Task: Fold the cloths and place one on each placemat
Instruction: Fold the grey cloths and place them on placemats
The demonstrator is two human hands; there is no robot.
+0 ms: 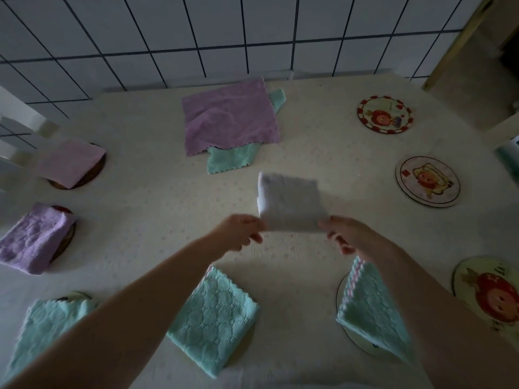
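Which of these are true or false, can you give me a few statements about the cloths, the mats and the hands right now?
1. Both hands hold the folded white cloth: the left hand and right hand pinch its near corners. True.
2. The three round placemats along the right edge each carry a cloth. False: the top mat, middle mat and bottom mat are bare.
3. An unfolded purple cloth lies over a green cloth at the table's far side. True.
4. The held cloth is pink. False: it looks white.
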